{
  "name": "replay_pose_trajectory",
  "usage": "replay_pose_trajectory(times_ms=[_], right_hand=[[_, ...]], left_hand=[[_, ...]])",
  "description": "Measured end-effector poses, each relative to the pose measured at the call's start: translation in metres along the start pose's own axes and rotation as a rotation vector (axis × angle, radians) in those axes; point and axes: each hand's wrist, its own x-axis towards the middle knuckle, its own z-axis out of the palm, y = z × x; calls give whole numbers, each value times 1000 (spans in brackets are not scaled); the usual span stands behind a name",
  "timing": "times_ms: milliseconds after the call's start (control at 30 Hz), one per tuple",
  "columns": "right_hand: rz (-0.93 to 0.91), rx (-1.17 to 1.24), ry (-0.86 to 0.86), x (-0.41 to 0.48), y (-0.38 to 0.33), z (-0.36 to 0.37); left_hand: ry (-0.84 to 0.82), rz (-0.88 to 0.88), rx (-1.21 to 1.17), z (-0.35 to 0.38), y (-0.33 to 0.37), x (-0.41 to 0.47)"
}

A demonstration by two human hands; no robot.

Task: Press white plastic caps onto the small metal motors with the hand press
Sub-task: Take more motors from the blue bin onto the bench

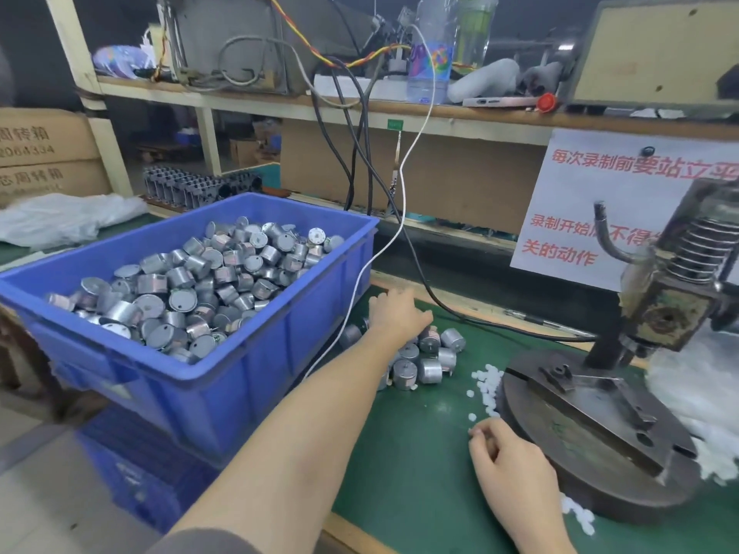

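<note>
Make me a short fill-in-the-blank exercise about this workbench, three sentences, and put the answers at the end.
1. The big heap of metal motors fills a ____ plastic crate.
2. The left hand reaches over the loose motors that lie on the ____ mat.
3. The right hand pinches at small ____ caps scattered beside the press base.

Missing words: blue; green; white.

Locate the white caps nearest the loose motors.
In the head view, the white caps lie on the green mat against the left edge of the press base, just beyond the right hand.
</note>
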Motion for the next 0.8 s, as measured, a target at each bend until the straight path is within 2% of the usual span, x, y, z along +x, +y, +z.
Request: replay_pose_trajectory(times_ms=[167,233,400,600,800], right_hand=[[10,2,8,0,2,1],[16,20,16,-1,1,1],[9,11,26,2,4,4],[0,-26,35,3,5,6],[-28,-4,37,0,6,4]], left_hand=[[-245,-124,-68,-9,-7,12],[-286,-119,-85,-10,-8,12],[-199,-14,-163,-4,-29,4],[-246,43,-133,-10,-24,-4],[35,243,-223,-19,-1,-50]])
